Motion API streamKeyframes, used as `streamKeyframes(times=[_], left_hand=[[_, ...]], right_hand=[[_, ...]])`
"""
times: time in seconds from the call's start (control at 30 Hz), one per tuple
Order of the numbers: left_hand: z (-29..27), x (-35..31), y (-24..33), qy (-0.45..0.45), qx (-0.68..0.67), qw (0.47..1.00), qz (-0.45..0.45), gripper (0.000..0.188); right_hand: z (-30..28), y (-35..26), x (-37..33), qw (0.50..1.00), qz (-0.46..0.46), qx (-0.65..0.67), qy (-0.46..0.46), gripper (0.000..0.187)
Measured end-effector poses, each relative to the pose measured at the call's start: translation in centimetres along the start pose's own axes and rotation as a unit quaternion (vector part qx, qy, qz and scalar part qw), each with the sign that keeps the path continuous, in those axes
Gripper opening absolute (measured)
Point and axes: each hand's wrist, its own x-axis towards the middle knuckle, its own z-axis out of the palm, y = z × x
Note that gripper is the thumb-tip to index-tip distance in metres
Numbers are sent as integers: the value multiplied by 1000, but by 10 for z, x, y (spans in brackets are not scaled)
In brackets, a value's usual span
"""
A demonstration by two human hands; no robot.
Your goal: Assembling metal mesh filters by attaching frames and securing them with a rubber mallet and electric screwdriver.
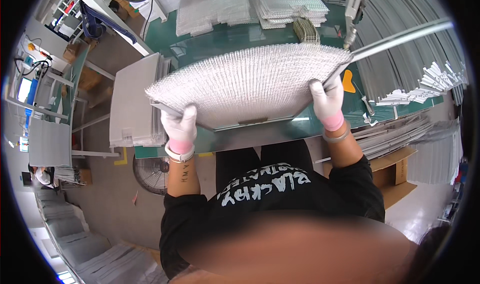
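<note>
A silvery pleated mesh panel point(250, 81) is held tilted over the green table, its top edge bowed away from me. Thin metal frame strips run along its sides and near edge. My left hand point(180, 126), in a white glove with a pink cuff, grips the left side, thumb on top and fingers mostly hidden beneath. On the right side, my gloved right hand point(328, 98) grips the edge with its thumb up. A long light metal strip point(405, 38) reaches from the panel's upper right corner toward the right; whether it is joined there I cannot tell.
Stacks of mesh sheets point(215, 9) lie at the table's point(200, 46) far side. A pile of flat panels point(135, 101) stands at left. To the right are an orange scraper-like piece point(348, 81), many long strips point(400, 44) and an open cardboard box point(392, 184). A floor fan point(151, 174) sits below left.
</note>
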Motion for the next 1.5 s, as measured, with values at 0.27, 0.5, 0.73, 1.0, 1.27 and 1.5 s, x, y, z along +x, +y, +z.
streamKeyframes(times=[0.27,0.5,0.73,1.0,1.27,1.5], left_hand=[[-7,-10,12,-30,35,999,-19,52],[-1,43,51,-71,32,997,16,24],[25,28,53,-120,-60,984,122,13],[-14,-2,36,-562,-32,825,-53,37],[-20,-21,8,-698,138,700,-61,60],[-25,-21,-26,-743,184,643,-31,68]], right_hand=[[-9,11,-12,997,42,-63,-25,37],[-10,-44,44,993,59,71,-68,25],[-9,-33,32,997,-22,60,-34,9],[-23,-60,-24,978,-85,116,-154,39],[-49,-70,-70,959,-103,70,-253,34],[-46,-64,-81,962,-116,79,-233,33]])
